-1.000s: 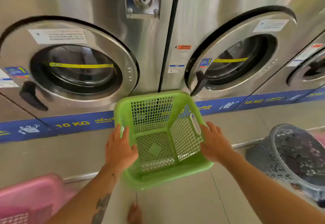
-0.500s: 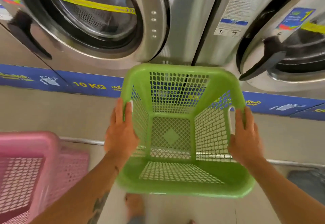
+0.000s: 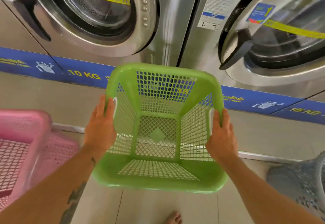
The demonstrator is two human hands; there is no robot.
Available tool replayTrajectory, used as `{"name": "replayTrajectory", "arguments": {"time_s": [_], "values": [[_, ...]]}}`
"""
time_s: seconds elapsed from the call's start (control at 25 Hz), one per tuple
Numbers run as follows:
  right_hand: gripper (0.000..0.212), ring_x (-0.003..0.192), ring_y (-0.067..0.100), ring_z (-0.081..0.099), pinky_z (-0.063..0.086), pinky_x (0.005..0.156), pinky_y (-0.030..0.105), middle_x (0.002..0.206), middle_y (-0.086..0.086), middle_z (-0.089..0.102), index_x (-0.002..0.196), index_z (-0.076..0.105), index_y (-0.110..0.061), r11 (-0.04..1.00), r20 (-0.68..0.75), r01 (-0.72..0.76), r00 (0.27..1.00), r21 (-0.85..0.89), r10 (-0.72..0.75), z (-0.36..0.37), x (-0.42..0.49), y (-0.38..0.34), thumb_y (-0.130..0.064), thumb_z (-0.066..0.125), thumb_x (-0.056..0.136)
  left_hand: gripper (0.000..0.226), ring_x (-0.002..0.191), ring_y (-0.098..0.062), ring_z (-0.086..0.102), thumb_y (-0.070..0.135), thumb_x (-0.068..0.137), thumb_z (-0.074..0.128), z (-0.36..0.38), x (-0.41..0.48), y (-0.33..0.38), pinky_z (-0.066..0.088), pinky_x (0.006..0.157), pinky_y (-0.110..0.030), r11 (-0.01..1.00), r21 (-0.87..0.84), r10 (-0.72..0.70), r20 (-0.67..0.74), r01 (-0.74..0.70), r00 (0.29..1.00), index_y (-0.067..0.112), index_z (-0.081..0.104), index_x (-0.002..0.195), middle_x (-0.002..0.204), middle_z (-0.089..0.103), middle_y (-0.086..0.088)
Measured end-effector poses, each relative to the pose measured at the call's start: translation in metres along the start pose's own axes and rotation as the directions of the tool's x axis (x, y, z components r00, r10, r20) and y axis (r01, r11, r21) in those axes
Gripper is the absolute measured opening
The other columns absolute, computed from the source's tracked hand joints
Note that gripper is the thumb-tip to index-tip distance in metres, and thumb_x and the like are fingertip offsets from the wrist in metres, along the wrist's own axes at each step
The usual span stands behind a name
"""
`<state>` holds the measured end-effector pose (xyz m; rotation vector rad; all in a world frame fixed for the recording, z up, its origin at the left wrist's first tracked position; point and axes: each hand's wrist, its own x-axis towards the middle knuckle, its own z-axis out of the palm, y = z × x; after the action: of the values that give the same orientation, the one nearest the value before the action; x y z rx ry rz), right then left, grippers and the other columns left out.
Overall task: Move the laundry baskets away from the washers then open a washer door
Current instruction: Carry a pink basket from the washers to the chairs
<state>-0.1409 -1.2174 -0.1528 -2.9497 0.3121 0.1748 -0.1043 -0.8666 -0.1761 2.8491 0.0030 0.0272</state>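
Empty green basket between left hand and right hand, before two closed washers.

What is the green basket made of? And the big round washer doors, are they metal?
The green basket looks like moulded plastic: glossy, slightly see-through, with a lattice of small holes. The left washer door and the right washer door look like brushed steel rings, shiny with blurry reflections, around a clear window, probably glass. Their dark handles may be plastic, but I can't be sure.

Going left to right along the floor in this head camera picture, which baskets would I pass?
Pink plastic mesh basket → green plastic mesh basket, held by left hand and right hand → grey plastic perforated basket.
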Motion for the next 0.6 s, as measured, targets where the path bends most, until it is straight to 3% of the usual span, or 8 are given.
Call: {"name": "replayTrajectory", "arguments": {"time_s": [0.16, 0.4, 0.6], "values": [[0.092, 0.112, 0.045, 0.048, 0.053, 0.079, 0.051, 0.155, 0.014, 0.018, 0.148, 0.029, -0.016, 1.0, -0.007, 0.002, 1.0, -0.024, -0.002, 0.008, -0.069, -0.013, 0.001, 0.061, 0.063, 0.086, 0.122, -0.041, 0.052, -0.004, 0.068, 0.059, -0.019, -0.066, -0.036, 0.052, 0.087, -0.053, 0.994, -0.11, -0.018, -0.021, 0.015, 1.0, 0.018, 0.032, 0.146, 0.157, 0.026, -0.013], [0.087, 0.114, 0.044, 0.05, 0.055, 0.076, 0.053, 0.149, 0.009, 0.026, 0.143, 0.036, -0.013, 0.999, 0.035, 0.024, 0.999, -0.032, -0.023, 0.021, -0.15, -0.058, 0.002, 0.063, 0.062, 0.077, 0.121, -0.033, 0.053, 0.003, 0.076, 0.057, -0.04, -0.139, -0.103, 0.054, 0.088, -0.047, 0.98, -0.161, -0.097, 0.106, 0.113, 0.99, 0.017, 0.031, 0.147, 0.16, 0.019, -0.001], [0.089, 0.138, 0.034, 0.035, 0.051, 0.094, 0.052, 0.16, 0.005, 0.014, 0.151, 0.017, -0.013, 0.996, 0.139, 0.018, 0.99, -0.09, -0.005, 0.051, -0.169, -0.084, -0.007, 0.061, 0.074, 0.074, 0.115, -0.024, 0.058, 0.0, 0.077, 0.058, -0.032, -0.161, -0.139, 0.052, 0.084, -0.033, 0.973, -0.197, -0.098, 0.122, 0.121, 0.988, 0.02, 0.032, 0.144, 0.158, 0.018, 0.005]]}}
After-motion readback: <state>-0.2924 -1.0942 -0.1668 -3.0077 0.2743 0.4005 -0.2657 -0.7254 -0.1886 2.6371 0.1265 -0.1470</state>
